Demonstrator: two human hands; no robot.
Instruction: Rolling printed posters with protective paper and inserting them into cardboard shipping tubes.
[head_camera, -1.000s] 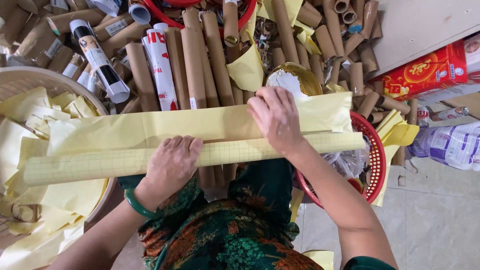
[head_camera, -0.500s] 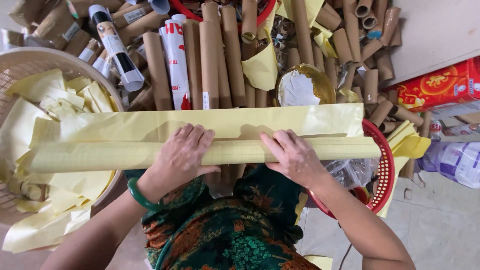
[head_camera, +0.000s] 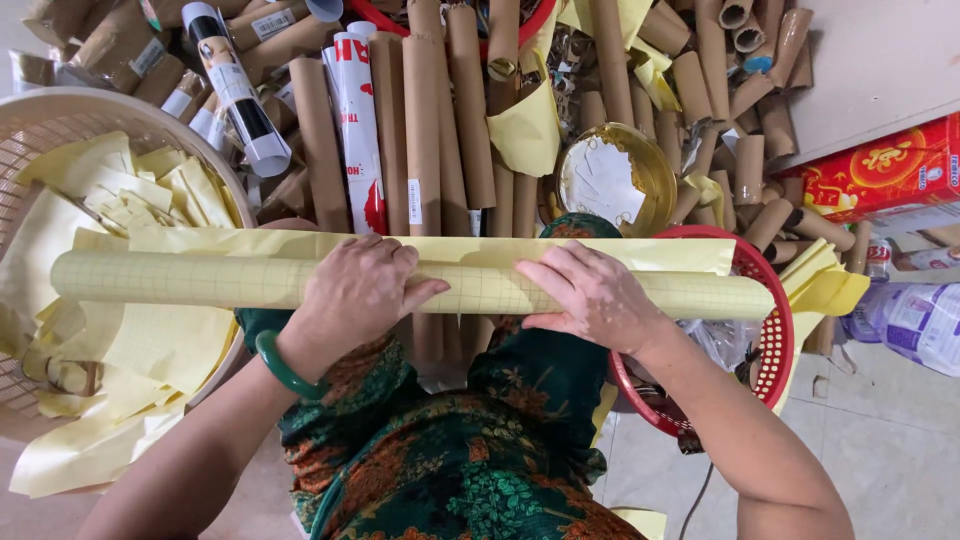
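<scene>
Cardboard tubes (head_camera: 425, 120), red basket (head_camera: 775, 340)

A matt yellow paper roll (head_camera: 200, 280), faintly gridded, is being shown. Rough brown cardboard tubes (head_camera: 420, 120) are being seen beside glossy red plastic basket (head_camera: 775, 340).
</scene>
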